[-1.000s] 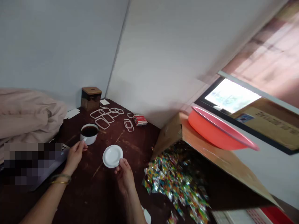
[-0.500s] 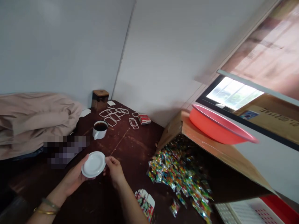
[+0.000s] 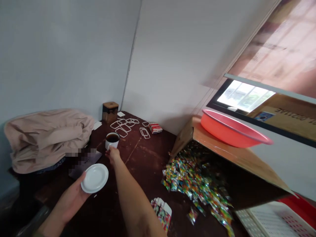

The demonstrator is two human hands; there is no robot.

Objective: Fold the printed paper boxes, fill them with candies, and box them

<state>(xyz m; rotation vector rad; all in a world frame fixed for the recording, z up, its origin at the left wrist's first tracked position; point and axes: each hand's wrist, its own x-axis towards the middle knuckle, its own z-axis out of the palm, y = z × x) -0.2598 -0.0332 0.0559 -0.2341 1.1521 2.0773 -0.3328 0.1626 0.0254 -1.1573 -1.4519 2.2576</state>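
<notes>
A small white saucer (image 3: 94,178) is held by its left rim in my left hand (image 3: 74,199), thumb on top and fingers beneath. My right hand (image 3: 113,155) reaches out to a white mug (image 3: 108,141) of dark liquid, its fingers closed at the handle. The mug stands upright on the dark brown table (image 3: 140,161). Between saucer and mug lies a flat dark item (image 3: 95,158), partly blurred out. Below the saucer's edge is a tiny white piece (image 3: 95,196).
Several wrapped candies (image 3: 192,177) spill from a tipped cardboard box (image 3: 182,138), with a red basin (image 3: 229,131) on top. A printed carton (image 3: 161,212) lies near my right forearm. White loops (image 3: 123,126), a wooden-topped box (image 3: 110,112) and beige cloth (image 3: 51,138) sit farther back.
My right hand has left the saucer's rim and moved forward to the mug's handle. The saucer stays in my left hand, now slightly tilted. The view has shifted a little.
</notes>
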